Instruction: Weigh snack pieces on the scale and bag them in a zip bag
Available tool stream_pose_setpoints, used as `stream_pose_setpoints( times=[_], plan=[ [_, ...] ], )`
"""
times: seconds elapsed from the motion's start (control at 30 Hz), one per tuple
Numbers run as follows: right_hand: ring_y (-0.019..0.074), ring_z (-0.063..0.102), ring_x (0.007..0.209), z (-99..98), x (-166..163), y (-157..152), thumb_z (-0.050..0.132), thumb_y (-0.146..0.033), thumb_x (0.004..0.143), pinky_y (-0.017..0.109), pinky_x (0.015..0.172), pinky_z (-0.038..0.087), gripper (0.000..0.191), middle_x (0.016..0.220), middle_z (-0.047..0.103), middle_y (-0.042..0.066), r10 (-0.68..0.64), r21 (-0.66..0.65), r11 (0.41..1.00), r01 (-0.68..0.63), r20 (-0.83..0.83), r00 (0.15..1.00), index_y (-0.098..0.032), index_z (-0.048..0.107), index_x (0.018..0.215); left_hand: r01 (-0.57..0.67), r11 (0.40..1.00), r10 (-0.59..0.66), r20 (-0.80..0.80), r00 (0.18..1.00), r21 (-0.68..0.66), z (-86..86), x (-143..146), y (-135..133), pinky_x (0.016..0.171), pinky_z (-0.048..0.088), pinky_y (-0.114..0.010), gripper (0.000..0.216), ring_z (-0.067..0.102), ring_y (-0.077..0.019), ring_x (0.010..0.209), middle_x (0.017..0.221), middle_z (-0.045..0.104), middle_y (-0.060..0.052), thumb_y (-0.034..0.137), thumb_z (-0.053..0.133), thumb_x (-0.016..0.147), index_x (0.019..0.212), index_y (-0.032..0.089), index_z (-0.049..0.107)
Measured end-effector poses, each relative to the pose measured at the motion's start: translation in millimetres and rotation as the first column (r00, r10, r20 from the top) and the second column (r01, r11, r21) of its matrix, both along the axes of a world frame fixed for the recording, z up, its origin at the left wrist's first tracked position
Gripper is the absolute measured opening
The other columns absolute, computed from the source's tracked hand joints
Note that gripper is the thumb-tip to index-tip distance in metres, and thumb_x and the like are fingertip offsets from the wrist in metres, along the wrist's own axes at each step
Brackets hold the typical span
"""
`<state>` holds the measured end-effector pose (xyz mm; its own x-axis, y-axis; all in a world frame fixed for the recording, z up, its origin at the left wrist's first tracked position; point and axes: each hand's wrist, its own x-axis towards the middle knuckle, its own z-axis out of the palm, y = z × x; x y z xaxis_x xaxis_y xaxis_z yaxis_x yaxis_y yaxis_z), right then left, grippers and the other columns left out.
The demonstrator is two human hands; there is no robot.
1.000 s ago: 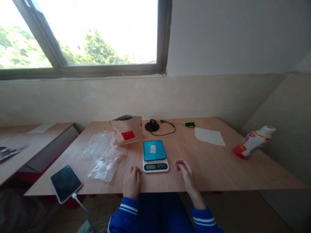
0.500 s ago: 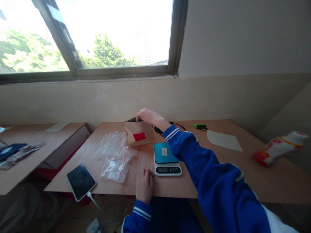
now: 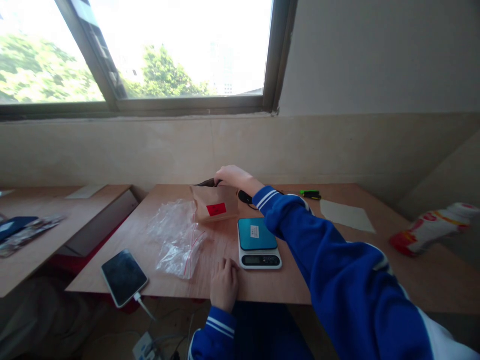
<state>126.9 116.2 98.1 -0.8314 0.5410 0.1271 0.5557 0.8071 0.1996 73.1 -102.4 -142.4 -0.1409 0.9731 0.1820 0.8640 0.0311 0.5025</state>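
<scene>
My right hand [image 3: 230,175] is at the top of a brown paper bag [image 3: 204,210] with a red label. Its fingers bend down into the bag's mouth, and the tips are hidden, as is anything they hold. Dark material shows at the opening. On the table near the front edge rests my left hand [image 3: 224,285], its fingers curled together with nothing visible in them. Just to its right sits a kitchen scale [image 3: 258,235] with a teal top and a small dark display. Crumpled clear plastic bags [image 3: 178,245] lie left of the paper bag.
A phone [image 3: 125,277] on a white cable overhangs the table's front edge. Behind the scale is a black object [image 3: 245,197]. Farther right lie a green-and-black cutter [image 3: 310,194], a pale paper sheet [image 3: 347,216] and a red-and-white bottle [image 3: 431,230]. Another table [image 3: 75,220] stands left.
My right hand has shifted very slightly at the bag's mouth. The view has tilted a little, and my left hand stays on the table.
</scene>
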Motion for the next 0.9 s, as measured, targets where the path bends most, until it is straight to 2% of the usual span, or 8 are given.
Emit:
stream_pose_setpoints(
  times=[0.17, 0.27, 0.33, 0.4, 0.5, 0.67, 0.77, 0.9],
  plan=[
    [0.016, 0.064, 0.076, 19.8, 21, 0, 0.057, -0.027, 0.088, 0.023, 0.062, 0.039, 0.023, 0.088, 0.073, 0.009, 0.038, -0.049, 0.998, -0.05, -0.216, 0.976, -0.014, 0.075, 0.094, -0.006, 1.0, 0.006, -0.011, 1.0, 0.006, -1.2, 1, 0, 0.072, 0.041, -0.028, 0.022, 0.06, -0.0164, 0.08, 0.091, 0.061, -0.004, 0.012, 0.038, 0.09, 0.084, 0.02, 0.057],
    [0.013, 0.059, 0.07, 34.9, 50, -14, 0.057, -0.03, 0.088, 0.023, 0.062, 0.038, 0.025, 0.083, 0.071, 0.005, 0.071, -0.079, 0.989, -0.124, -0.481, 0.874, -0.013, 0.073, 0.097, -0.005, 1.0, 0.005, -0.007, 1.0, 0.005, -0.7, 1, 0, 0.071, 0.041, -0.028, 0.021, 0.06, -0.016, 0.079, 0.09, 0.061, -0.003, 0.012, 0.038, 0.09, 0.083, 0.021, 0.057],
    [0.0131, 0.057, 0.068, 31.7, 74, -30, 0.057, -0.035, 0.087, 0.024, 0.062, 0.039, 0.029, 0.082, 0.069, 0.004, 0.035, -0.09, 0.989, -0.119, -0.638, 0.769, -0.013, 0.072, 0.099, -0.006, 1.0, 0.006, -0.001, 1.0, 0.002, -0.1, 1, 0, 0.072, 0.04, -0.029, 0.021, 0.06, -0.0164, 0.079, 0.089, 0.061, -0.003, 0.012, 0.038, 0.09, 0.083, 0.021, 0.056],
    [0.014, 0.057, 0.068, 11.0, 97, -48, 0.057, -0.039, 0.087, 0.025, 0.063, 0.041, 0.03, 0.086, 0.069, 0.005, -0.016, -0.115, 0.988, -0.1, -0.733, 0.68, -0.015, 0.071, 0.1, -0.006, 1.0, 0.006, 0.003, 1.0, -0.002, 0.6, 1, 0, 0.073, 0.04, -0.029, 0.022, 0.059, -0.0168, 0.08, 0.089, 0.06, -0.003, 0.012, 0.038, 0.09, 0.083, 0.021, 0.056],
    [0.0165, 0.059, 0.073, -49.1, 126, -74, 0.054, -0.038, 0.089, 0.028, 0.068, 0.043, 0.027, 0.085, 0.068, 0.006, -0.098, -0.129, 0.992, -0.003, -0.764, 0.638, -0.018, 0.07, 0.098, -0.006, 1.0, 0.006, 0.01, 1.0, -0.008, 1.8, 1, -1, 0.073, 0.039, -0.03, 0.021, 0.059, -0.0174, 0.082, 0.09, 0.06, -0.004, 0.013, 0.038, 0.09, 0.084, 0.021, 0.056],
    [0.0243, 0.063, 0.086, -152.2, 155, -89, 0.05, -0.03, 0.092, 0.036, 0.079, 0.041, 0.024, 0.092, 0.07, 0.011, -0.257, -0.084, 0.963, 0.258, -0.581, 0.772, -0.017, 0.069, 0.1, -0.006, 0.999, 0.007, 0.015, 1.0, -0.032, 3.9, 2, -2, 0.071, 0.04, -0.028, 0.02, 0.059, -0.0166, 0.079, 0.092, 0.06, -0.004, 0.013, 0.04, 0.09, 0.084, 0.021, 0.057],
    [0.0267, 0.062, 0.086, -181.0, 161, -86, 0.047, -0.027, 0.093, 0.038, 0.076, 0.04, 0.025, 0.092, 0.07, 0.013, -0.323, -0.029, 0.939, 0.343, -0.422, 0.847, -0.017, 0.07, 0.099, -0.01, 1.0, 0.01, 0.015, 1.0, -0.022, 5.0, 2, -2, 0.072, 0.04, -0.028, 0.02, 0.059, -0.0166, 0.08, 0.09, 0.06, -0.003, 0.013, 0.04, 0.09, 0.083, 0.021, 0.057],
    [0.0283, 0.061, 0.091, -187.7, 164, -84, 0.052, -0.027, 0.091, 0.04, 0.079, 0.04, 0.021, 0.094, 0.068, 0.015, -0.265, -0.002, 0.962, 0.274, -0.264, 0.927, -0.018, 0.07, 0.095, -0.013, 1.0, 0.014, 0.027, 1.0, -0.018, 4.6, 2, -2, 0.072, 0.04, -0.028, 0.022, 0.059, -0.0167, 0.081, 0.09, 0.06, -0.004, 0.013, 0.038, 0.09, 0.083, 0.02, 0.057]
  ],
)
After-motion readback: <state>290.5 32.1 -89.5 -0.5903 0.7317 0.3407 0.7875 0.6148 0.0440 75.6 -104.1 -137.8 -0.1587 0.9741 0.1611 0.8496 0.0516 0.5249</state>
